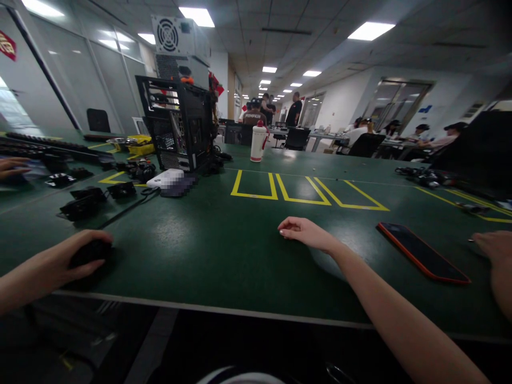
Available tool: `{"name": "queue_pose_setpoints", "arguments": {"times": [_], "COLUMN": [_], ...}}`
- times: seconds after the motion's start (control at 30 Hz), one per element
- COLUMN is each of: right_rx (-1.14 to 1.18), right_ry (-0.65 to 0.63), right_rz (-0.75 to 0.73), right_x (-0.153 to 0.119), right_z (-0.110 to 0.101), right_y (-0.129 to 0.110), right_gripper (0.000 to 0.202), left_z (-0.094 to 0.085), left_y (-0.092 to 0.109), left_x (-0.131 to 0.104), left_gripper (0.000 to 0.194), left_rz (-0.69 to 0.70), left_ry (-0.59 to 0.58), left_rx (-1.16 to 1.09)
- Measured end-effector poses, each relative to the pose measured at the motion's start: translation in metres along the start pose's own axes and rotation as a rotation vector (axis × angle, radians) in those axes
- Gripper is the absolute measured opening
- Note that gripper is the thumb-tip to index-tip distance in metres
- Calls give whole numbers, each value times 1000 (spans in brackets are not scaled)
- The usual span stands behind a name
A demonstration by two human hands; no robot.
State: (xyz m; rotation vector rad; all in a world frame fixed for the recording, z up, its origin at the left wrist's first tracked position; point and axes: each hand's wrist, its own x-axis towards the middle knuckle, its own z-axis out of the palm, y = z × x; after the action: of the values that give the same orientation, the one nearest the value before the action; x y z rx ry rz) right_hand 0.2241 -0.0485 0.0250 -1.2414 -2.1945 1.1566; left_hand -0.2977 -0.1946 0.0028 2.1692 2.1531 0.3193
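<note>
My left hand (60, 261) lies at the left near the table's front edge, its fingers and thumb curved around a rounded black object (90, 253) that looks like a computer mouse. Toward the middle of the green table (224, 256), my right hand (304, 232) holds nothing. Its fingers are loosely bent, with the thumb a little apart from them. To the right of that forearm lies a phone (424, 252) with a dark screen and an orange-red edge. Yellow tape outlines (304, 201) mark the tabletop beyond my right hand.
A black open computer case (180, 122) stands at the left back, metal power supplies (180, 40) stacked on top. Near it are a white device (166, 178) and black parts (84, 202). A white bottle (258, 143) stands farther back. Other people's hands (496, 256) appear at both sides.
</note>
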Motion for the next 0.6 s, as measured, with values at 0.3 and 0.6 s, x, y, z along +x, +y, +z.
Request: {"name": "queue_pose_setpoints", "arguments": {"times": [0.3, 0.6], "right_rx": [-26, 149], "right_ry": [33, 245], "right_rz": [-35, -103], "right_x": [3, 29], "right_z": [4, 28], "right_y": [2, 10], "right_gripper": [28, 31], "left_z": [20, 67], "left_y": [177, 307], "left_x": [65, 150], "left_gripper": [33, 35], "left_rz": [389, 569], "left_ry": [-54, 42], "left_rx": [-274, -386]}}
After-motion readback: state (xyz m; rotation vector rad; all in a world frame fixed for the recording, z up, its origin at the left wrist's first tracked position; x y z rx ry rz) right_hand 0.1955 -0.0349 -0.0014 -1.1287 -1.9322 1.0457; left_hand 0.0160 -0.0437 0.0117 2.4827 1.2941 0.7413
